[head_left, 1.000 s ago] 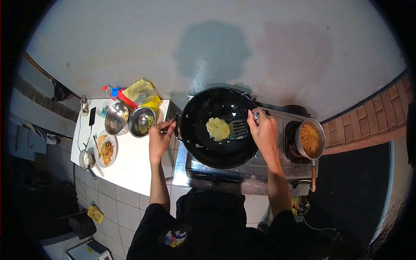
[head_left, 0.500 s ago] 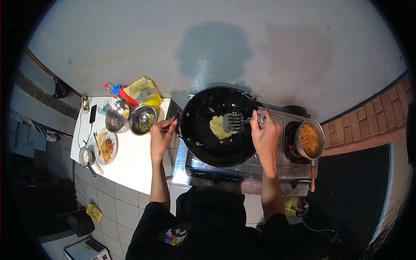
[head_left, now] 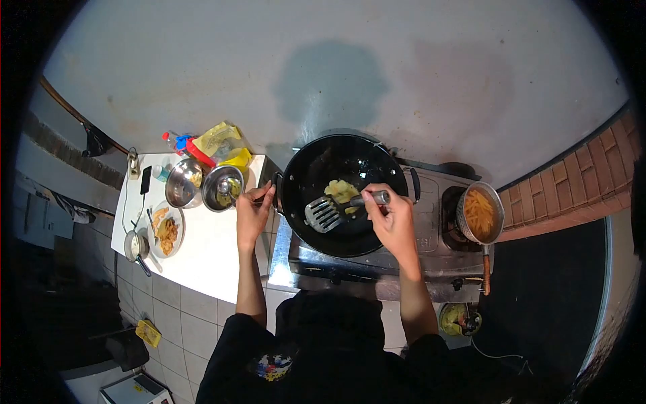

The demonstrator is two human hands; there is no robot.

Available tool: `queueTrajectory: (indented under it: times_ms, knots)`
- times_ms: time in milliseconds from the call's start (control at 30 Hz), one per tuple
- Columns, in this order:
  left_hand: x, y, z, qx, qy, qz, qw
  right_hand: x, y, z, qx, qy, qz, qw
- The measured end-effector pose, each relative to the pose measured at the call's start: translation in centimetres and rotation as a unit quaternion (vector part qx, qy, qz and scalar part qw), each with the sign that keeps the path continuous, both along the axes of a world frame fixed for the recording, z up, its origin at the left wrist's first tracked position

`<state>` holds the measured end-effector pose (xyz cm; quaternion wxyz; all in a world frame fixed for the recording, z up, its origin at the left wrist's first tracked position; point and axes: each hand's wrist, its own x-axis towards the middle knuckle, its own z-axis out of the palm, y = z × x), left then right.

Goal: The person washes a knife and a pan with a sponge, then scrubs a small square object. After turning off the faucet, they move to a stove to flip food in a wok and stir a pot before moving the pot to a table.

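A black wok (head_left: 316,161) sits on the stove. My left hand (head_left: 252,219) is closed with its fingertips on the wok's left side handle (head_left: 278,192). In my right hand (head_left: 392,227), closed around its grip, is a slotted spatula (head_left: 324,214) with a metal head. The spatula head is low over the near left part of the wok's inside. Just beyond it lies a pale yellow piece of food (head_left: 340,189) that looks like egg, partly covered by the spatula.
Right of the wok, a saucepan (head_left: 501,214) of orange-yellow strips in liquid stands on the other burner. On the white table (head_left: 202,256) to the left are two metal bowls (head_left: 176,196), a plate of food (head_left: 176,249), a small pan (head_left: 133,246), a phone (head_left: 146,180) and bright packets (head_left: 219,140).
My right hand has moved left and nearer, taking the spatula head from the right edge of the food to its near left side. My left hand stays at the wok handle.
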<state>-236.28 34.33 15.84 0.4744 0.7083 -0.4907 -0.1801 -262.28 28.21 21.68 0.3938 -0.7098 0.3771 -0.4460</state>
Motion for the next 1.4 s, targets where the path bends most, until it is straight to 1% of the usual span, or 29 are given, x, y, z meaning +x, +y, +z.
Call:
queueTrajectory:
  times_ms: [33,100,167,233,267,333,367,467,500,567,600,667,767,1000,1100,1167,1300,1367,1400]
  knots:
    - [0.0,0.0,0.0,-0.001,0.0,-0.001,1.0,0.2,0.1,0.1,-0.001,0.0,-0.001,1.0]
    - [0.1,0.0,0.0,0.008,-0.018,0.001,1.0,0.7,0.3,0.2,-0.051,-0.004,0.024,0.998]
    - [0.1,0.0,-0.2,0.002,-0.016,-0.003,1.0,0.7,0.3,0.4,-0.046,0.012,0.03,0.998]
    - [0.2,0.1,-0.3,-0.005,-0.013,-0.005,1.0,0.9,0.3,0.5,-0.074,0.019,-0.018,0.997]
    - [0.2,0.1,-0.4,-0.005,-0.009,-0.006,1.0,0.8,0.3,0.6,-0.075,0.019,-0.017,0.997]
    - [0.3,0.1,-0.5,-0.005,-0.004,-0.006,1.0,0.2,0.0,0.9,-0.089,0.104,-0.055,0.989]
    - [0.3,0.1,-0.5,-0.006,0.0,-0.007,1.0,0.0,-0.1,1.2,-0.09,0.105,-0.054,0.989]
    - [0.1,0.2,-0.1,0.002,-0.008,-0.006,1.0,-0.4,-0.8,1.7,-0.108,0.17,-0.05,0.978]
    - [0.0,0.2,0.1,0.012,-0.02,-0.005,1.0,-0.5,-1.1,1.6,-0.108,0.171,-0.051,0.978]
    - [-0.1,0.2,0.0,0.006,-0.017,-0.007,1.0,-0.5,-1.6,1.3,-0.139,0.12,-0.012,0.983]
    - [-0.1,0.2,0.0,0.0,-0.013,-0.009,1.0,-0.5,-1.7,1.4,-0.14,0.12,-0.012,0.983]
    - [-0.2,0.2,0.2,0.0,-0.015,-0.011,1.0,-0.5,-1.7,1.6,-0.133,0.155,0.035,0.978]
    - [-0.1,0.3,0.2,0.004,-0.017,-0.014,1.0,-0.5,-2.0,1.5,-0.128,0.171,0.064,0.975]
    - [0.1,0.4,-0.1,0.002,-0.014,-0.02,1.0,-0.6,-2.5,1.0,-0.116,0.185,0.096,0.971]
    - [0.1,0.5,-0.3,0.004,0.002,-0.023,1.0,-0.1,-2.1,1.1,-0.094,0.196,0.106,0.97]
    - [0.1,0.5,-0.2,0.011,0.005,-0.023,1.0,0.4,-2.0,0.8,-0.122,0.142,0.105,0.977]
    - [-0.4,1.2,0.6,0.03,0.002,-0.019,0.999,1.2,-2.1,0.5,-0.126,0.137,0.123,0.975]
    - [-0.7,2.1,1.0,0.041,0.009,-0.017,0.999,1.8,-2.0,1.2,-0.126,0.141,0.129,0.973]
    - [-0.7,2.5,0.7,0.027,0.033,-0.01,0.999,2.0,-1.9,1.6,-0.107,0.171,0.129,0.971]
